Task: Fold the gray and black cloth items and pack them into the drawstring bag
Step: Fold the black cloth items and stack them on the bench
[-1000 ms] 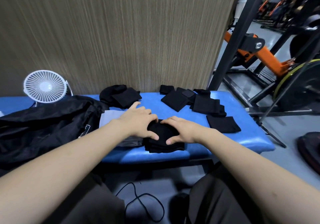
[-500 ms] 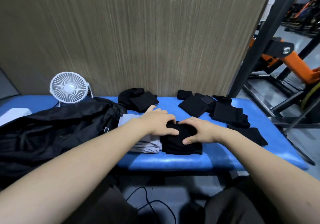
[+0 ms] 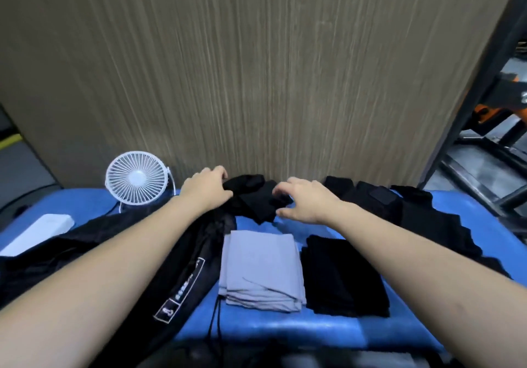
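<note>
Black folded pile (image 3: pixel 346 278) now released; both hands reached back, left hand (image 3: pixel 206 189) and right hand (image 3: pixel 305 201) seemingly gripping rear cloth (image 3: pixel 256 196).

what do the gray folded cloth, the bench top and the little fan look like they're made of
Gray folded cloth: thin, smooth matte knit, likely; soft layered edges.
Bench top: padded vinyl or similar, likely; blue with a glossy sheen on its rounded front edge.
Fan: white plastic, seemingly; thin grille spokes, though the grille could be painted wire.

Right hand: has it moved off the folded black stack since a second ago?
Yes. The right hand has left the folded black stack and reached away toward the wall, onto the black cloth right of the fan.
</note>
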`<state>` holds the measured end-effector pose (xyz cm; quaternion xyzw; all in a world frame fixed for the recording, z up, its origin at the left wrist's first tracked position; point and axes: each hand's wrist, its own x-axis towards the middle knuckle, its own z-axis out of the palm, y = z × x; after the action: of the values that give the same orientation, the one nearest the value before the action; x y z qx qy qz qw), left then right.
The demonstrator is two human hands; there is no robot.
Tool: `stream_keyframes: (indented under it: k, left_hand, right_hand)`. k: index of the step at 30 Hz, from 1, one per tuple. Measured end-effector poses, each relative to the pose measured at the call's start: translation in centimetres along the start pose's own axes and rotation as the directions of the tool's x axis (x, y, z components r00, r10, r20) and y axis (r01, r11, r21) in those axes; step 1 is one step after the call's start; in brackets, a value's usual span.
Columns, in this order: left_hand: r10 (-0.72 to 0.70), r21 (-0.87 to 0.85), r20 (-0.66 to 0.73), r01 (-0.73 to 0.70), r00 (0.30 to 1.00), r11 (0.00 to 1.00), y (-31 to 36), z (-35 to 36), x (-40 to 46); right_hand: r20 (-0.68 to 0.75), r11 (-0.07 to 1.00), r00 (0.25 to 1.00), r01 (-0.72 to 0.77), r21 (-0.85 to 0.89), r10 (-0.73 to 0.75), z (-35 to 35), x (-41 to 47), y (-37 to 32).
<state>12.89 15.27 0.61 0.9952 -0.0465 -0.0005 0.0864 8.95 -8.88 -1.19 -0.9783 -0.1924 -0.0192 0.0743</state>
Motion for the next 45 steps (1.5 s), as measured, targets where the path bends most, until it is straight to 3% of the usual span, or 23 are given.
stream_keyframes:
  k: [2, 5, 7, 10, 12, 16, 20, 27, 33, 36, 42, 45]
  left_hand:
    - [-0.067, -0.010, 0.121, 0.068, 0.990, 0.998, -1.3, 0.2, 1.5]
    - [-0.010, -0.047, 0.280, 0.024, 0.960, 0.999, -2.3, 1.0, 3.0]
    - [0.034, -0.061, 0.302, -0.017, 0.953, 0.998, -2.6, 1.7, 3.7]
    - [0.079, -0.100, 0.197, -0.060, 0.977, 0.993, -2.3, 2.1, 4.5]
    - [0.092, -0.221, 0.134, -0.061, 0.987, 0.973, -2.1, 2.2, 4.5]
    - [0.074, -0.379, -0.058, -0.090, 0.996, 0.921, -1.4, 2.2, 4.2]
    - [0.062, -0.434, -0.276, -0.182, 0.959, 0.883, 0.0, 0.2, 3.5]
    - [0.074, -0.442, -0.496, -0.325, 0.865, 0.836, 1.3, -4.9, 0.9]
    - [0.198, -0.346, -0.582, -0.461, 0.789, 0.817, 2.3, -8.1, -2.5]
    - [0.304, -0.306, -0.506, -0.498, 0.807, 0.812, 3.1, -9.2, -4.1]
    - [0.492, -0.104, -0.388, -0.568, 0.779, 0.817, 5.5, -10.6, -7.5]
    - [0.489, 0.010, -0.462, -0.547, 0.740, 0.837, 7.2, -10.9, -9.3]
  right_hand:
    - [-0.027, 0.996, 0.998, 0.053, -0.074, -0.055, 0.8, 2.6, -1.1]
    - [-0.052, 0.969, 0.982, 0.167, -0.181, -0.180, 2.1, 5.9, -3.1]
    - [-0.051, 0.948, 0.967, 0.234, -0.218, -0.250, 2.8, 7.7, -4.2]
    - [-0.014, 0.930, 0.963, 0.257, -0.263, -0.270, 3.4, 9.6, -5.4]
    - [0.008, 0.942, 0.977, 0.206, -0.266, -0.212, 3.7, 10.1, -5.6]
    - [-0.109, 0.978, 0.988, 0.088, -0.191, -0.110, 3.5, 9.9, -5.4]
    - [-0.224, 0.985, 0.973, 0.019, -0.170, -0.057, 2.0, 9.3, -5.3]
    - [-0.311, 0.985, 0.949, -0.007, -0.175, -0.049, -2.3, 7.0, -6.7]
    - [-0.351, 0.964, 0.917, 0.106, -0.243, -0.189, -6.5, 4.0, -8.7]
    - [-0.323, 0.956, 0.920, 0.141, -0.258, -0.222, -8.8, 2.0, -9.1]
    - [-0.212, 0.964, 0.957, 0.151, -0.221, -0.198, -12.2, -3.3, -7.8]
    - [-0.248, 0.971, 0.961, 0.063, -0.231, -0.122, -13.8, -6.4, -6.9]
